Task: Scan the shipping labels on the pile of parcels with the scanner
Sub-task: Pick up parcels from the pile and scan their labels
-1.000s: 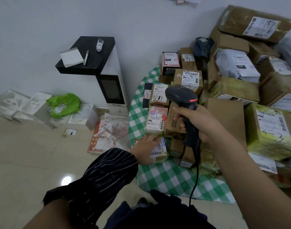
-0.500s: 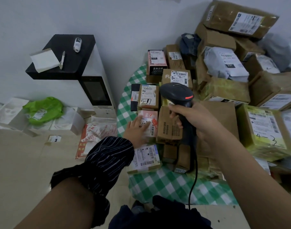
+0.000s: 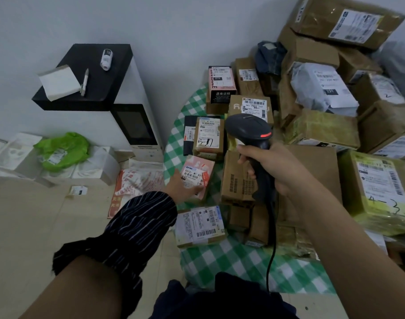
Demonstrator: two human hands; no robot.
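My right hand (image 3: 275,168) grips the handle of a black corded scanner (image 3: 250,132), whose head hangs above the small parcels at the table's left side. My left hand (image 3: 182,186) holds the near edge of a small pink parcel (image 3: 198,174) with a white barcode label, thumb on the label. Beside it stand a brown box with a plain side (image 3: 237,178) and a labelled brown box (image 3: 208,137) further back. A flat parcel with a large white label (image 3: 200,224) lies nearer to me. A tall pile of brown parcels (image 3: 323,125) fills the right.
The parcels rest on a table with a green checked cloth (image 3: 238,261). To the left stands a white cabinet with a black top (image 3: 91,72) carrying a notepad and a pen. White boxes and a green bag (image 3: 63,149) lie on the floor at far left.
My left hand left the flat labelled parcel near the table edge and moved back to the pink parcel, now holding it. The scanner stayed roughly over the small parcels.
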